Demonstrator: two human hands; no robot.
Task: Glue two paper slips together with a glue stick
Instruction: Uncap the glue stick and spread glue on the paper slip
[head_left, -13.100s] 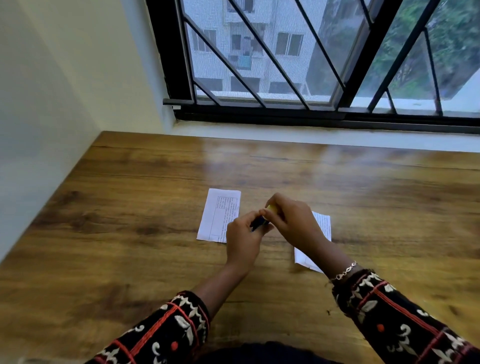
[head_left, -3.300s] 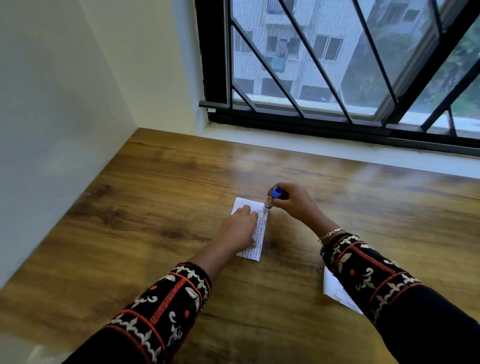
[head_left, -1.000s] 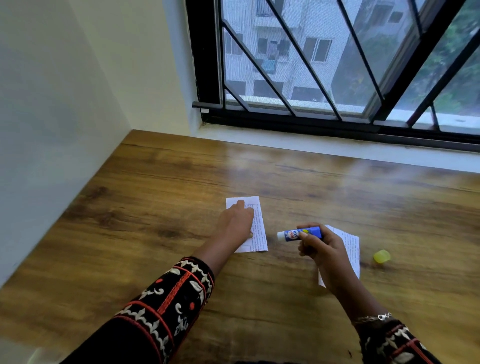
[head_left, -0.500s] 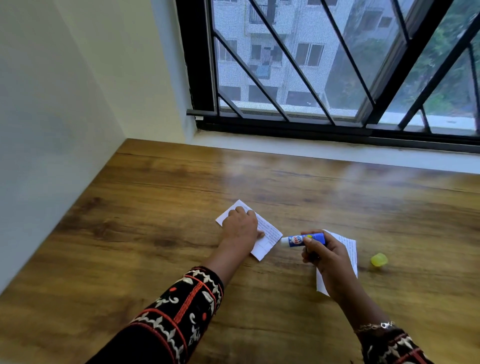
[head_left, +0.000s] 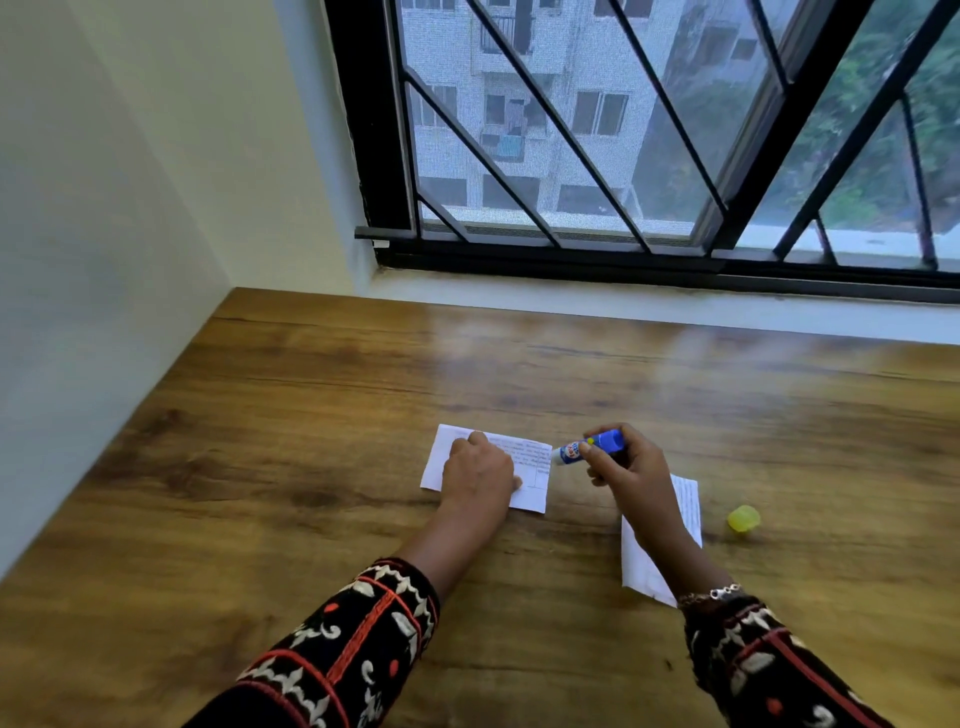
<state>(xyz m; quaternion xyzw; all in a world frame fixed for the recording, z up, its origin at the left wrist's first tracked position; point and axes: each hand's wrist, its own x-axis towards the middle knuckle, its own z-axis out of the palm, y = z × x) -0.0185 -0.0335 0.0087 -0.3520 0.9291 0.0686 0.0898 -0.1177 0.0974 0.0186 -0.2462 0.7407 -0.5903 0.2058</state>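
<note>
Your left hand (head_left: 480, 478), flat, pins the printed slip (head_left: 530, 470); beside that slip, your right hand (head_left: 626, 470) grips the glue stick (head_left: 587, 448), tip at its edge.

Nothing legible anywhere in view.

Paper slip (head_left: 530, 467) under the left hand (head_left: 480, 475): rows of fine printed text and ruled table lines on its right part; characters too small to make out.

Second paper slip (head_left: 685, 501) beneath the right hand (head_left: 631, 467): faint lines of print along its right edge; unreadable.

Glue stick (head_left: 589, 448) in the right hand: blue barrel with a white label carrying a red-and-blue logo and a yellow dot; the brand lettering is blurred and partly covered by the fingers, so no word can be given.

Yellow cap (head_left: 744, 518) on the surface (head_left: 311, 415): no marking seen.
</note>
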